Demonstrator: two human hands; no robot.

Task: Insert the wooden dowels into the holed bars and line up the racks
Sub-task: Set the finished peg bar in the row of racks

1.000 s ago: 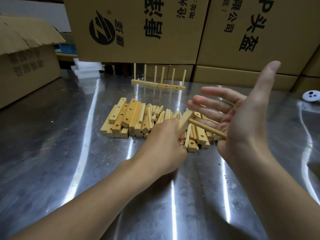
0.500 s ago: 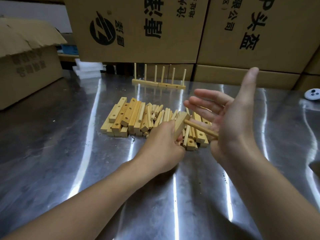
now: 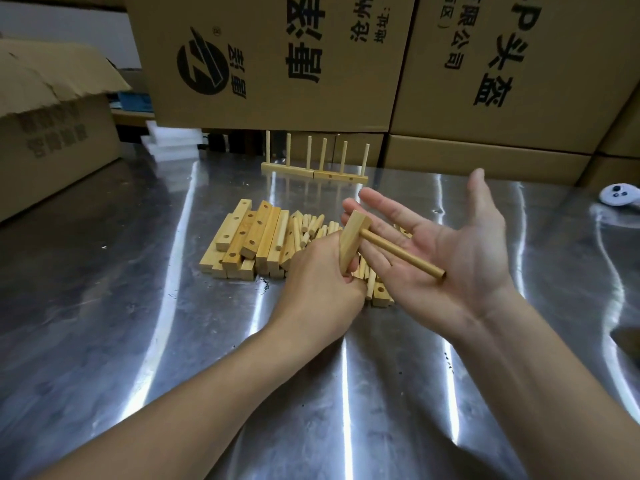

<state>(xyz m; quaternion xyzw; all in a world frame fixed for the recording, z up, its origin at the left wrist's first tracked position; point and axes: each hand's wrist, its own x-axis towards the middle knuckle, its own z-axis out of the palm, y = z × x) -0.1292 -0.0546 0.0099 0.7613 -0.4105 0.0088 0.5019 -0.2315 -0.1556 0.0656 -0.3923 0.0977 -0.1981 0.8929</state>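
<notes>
At the left edge of your table [image 3: 138,323], an open cardboard box [image 3: 59,133] sits with a torn, ragged flap hanging over its mouth, so what it holds is hidden. Along the far side, closed cartons [image 3: 270,64] of plain brown cardboard stand stacked, printed with a black logo and black characters; their contents cannot be seen either. White foam sheets [image 3: 173,142] lie piled near the foot of the cartons. Your table is shiny steel, finely scratched and streaked with long bright reflections.

Mid-table lies a heap of pale wooden bars [image 3: 249,237], square in section and drilled with round holes, packed side by side and stacked. Loose dowels [image 3: 313,225], slim and round, lie just beside them on the right, partly behind your hands. At the far edge, two finished racks [image 3: 315,173] stand end to end and touching, with six dowels upright in one line.

Your left grip [image 3: 322,282] is curled round the lower end of one holed bar [image 3: 353,237], holding it tilted above the heap. A single dowel [image 3: 403,252], smooth and slightly darker, is seated near the bar's upper end and sticks out to the right. Your right grip [image 3: 453,258] is spread flat, fingers straight and thumb raised, holding nothing. The dowel's free end lies over the heel of that palm; whether they touch cannot be told.

A white rounded controller [image 3: 620,197] with dark buttons rests on the table's far right.
</notes>
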